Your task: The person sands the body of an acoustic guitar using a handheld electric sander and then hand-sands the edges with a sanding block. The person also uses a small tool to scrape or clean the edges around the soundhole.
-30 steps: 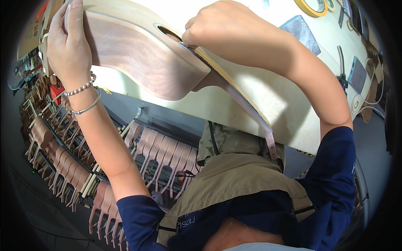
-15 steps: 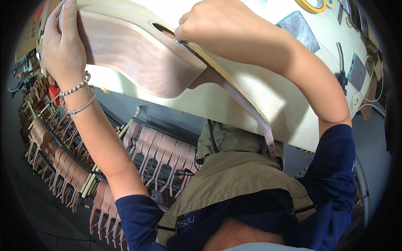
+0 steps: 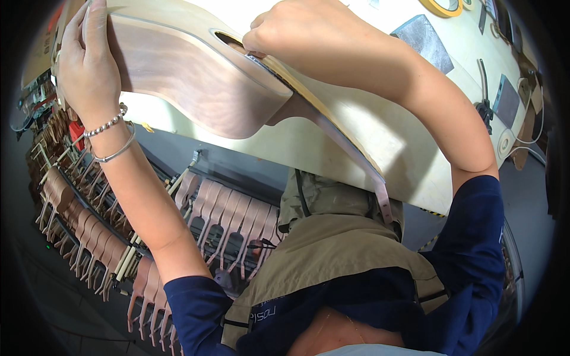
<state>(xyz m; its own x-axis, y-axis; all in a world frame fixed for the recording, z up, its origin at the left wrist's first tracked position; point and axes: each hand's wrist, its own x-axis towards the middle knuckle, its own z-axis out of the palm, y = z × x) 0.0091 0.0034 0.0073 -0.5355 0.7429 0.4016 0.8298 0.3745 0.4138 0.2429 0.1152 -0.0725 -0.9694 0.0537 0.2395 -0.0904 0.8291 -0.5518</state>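
Note:
An unfinished acoustic guitar [image 3: 190,98] rests tilted on the bench, its pale wooden side facing me. Its neck [image 3: 344,145] slopes down to the right, and the headstock [image 3: 383,199] reaches past the bench edge to my apron. My left hand [image 3: 89,62] lies along the wide end of the body, fingers stretched out, palm against the wood. Beside the dark sound hole [image 3: 228,41], my right hand [image 3: 285,32] is closed in a fist at the fingerboard's end. Whatever its fingers hold is hidden behind the hand.
The pale bench [image 3: 392,130] carries a grey abrasive-looking sheet [image 3: 423,44], a yellow tape roll [image 3: 442,6], a blue-edged block [image 3: 506,101] and cables at the right. Below left, racks hold several wooden guitar necks [image 3: 219,207]. A cardboard box [image 3: 38,50] stands far left.
My right hand has shifted slightly left along the sound hole edge. The guitar and my left hand stay nearly in place.

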